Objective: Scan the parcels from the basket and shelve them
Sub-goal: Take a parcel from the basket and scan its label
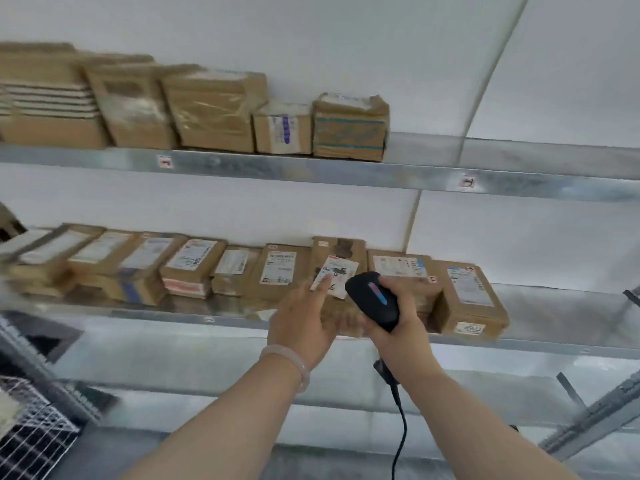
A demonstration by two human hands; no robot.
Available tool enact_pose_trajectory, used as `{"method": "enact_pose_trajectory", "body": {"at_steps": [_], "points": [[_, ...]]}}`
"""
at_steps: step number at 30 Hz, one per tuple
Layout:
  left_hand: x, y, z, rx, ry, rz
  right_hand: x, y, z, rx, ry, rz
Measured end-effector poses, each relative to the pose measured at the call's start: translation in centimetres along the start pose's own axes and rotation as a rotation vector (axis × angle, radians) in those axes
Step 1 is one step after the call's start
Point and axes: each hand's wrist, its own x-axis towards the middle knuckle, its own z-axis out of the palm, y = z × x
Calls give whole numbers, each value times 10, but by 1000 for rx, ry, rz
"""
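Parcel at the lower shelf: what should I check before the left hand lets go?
1. Parcel on the lower shelf, between neighbours: ok.
2. Label facing out: ok.
3. Left hand flat on the label: ok.
4. Scanner gripped in right hand: ok.
5. Parcel pushed fully back: cannot tell, hands hide its base.
6. Scan registered: cannot tell.

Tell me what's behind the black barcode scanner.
On the lower shelf, the tall parcel the left hand touches, white-labelled, and a second parcel to its right. The barcode scanner and right hand hide their lower fronts.
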Motion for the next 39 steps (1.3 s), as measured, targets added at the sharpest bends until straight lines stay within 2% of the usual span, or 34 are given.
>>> {"method": "enact_pose_trajectory", "body": {"at_steps": [7, 17, 30, 36, 39], "points": [[-111, -159, -130, 335, 135, -378, -39, -57, 183, 19, -331, -118], [-219, -294, -244, 381, 269, -725, -73, -121, 384, 84, -717, -199], [-249, -424, -316, 388, 320, -1097, -52, -156, 595, 187, -1036, -231], [-279, -490, -347, 367, 356, -1191, -72, -174, 683, 177, -1150, -249], [-291, -533, -369, 350, 374, -1206, -81, -186, 732, 180, -1151, -264]]}}
